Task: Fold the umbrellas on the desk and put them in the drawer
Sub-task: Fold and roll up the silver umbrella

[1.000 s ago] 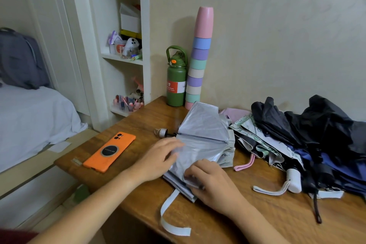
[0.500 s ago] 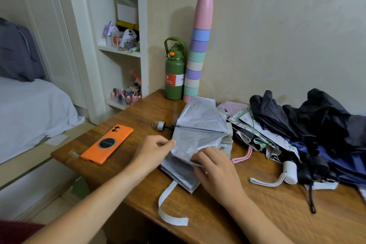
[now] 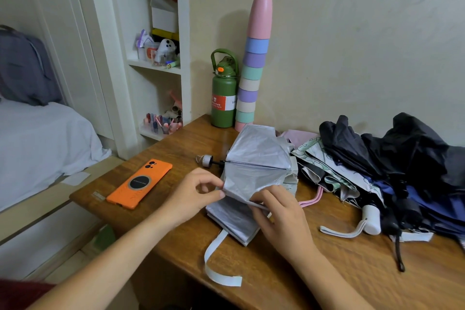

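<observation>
We see a wooden surface [image 3: 327,272] carrying a silver umbrella [image 3: 254,158]. Left of the umbrella lies an orange phone [image 3: 141,183]; behind it stand a green bottle [image 3: 224,98] and stacked cups [image 3: 253,70]; to its right, a pile of dark umbrellas [image 3: 390,166].

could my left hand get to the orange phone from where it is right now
Probably yes. The orange phone lies on bare desk just left of the left hand, nothing between them, though its fingers now pinch the silver umbrella.
</observation>
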